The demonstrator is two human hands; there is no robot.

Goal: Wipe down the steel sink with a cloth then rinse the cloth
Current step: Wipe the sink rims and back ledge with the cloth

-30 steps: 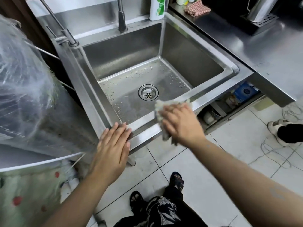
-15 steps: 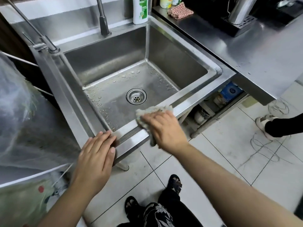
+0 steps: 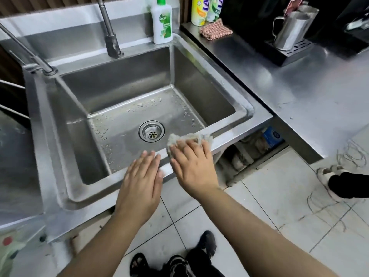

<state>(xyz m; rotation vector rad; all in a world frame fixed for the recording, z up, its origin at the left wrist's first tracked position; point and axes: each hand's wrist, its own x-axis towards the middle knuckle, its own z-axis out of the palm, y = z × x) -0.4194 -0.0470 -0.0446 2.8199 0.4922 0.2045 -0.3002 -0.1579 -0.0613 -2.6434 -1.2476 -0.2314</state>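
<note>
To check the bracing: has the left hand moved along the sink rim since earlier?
Yes. The left hand moved rightward along the sink's front rim, from near its left corner to level with the drain.

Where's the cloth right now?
Head view: the cloth lies on the front rim of the sink, under the right hand, just right of the drain.

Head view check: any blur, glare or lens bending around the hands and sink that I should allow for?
Head view: left hand smeared by motion at the fingertips; right hand and cloth slightly soft; drain reads sharp; sink edges bow from the wide lens; soft glare patches on the counter.
</note>
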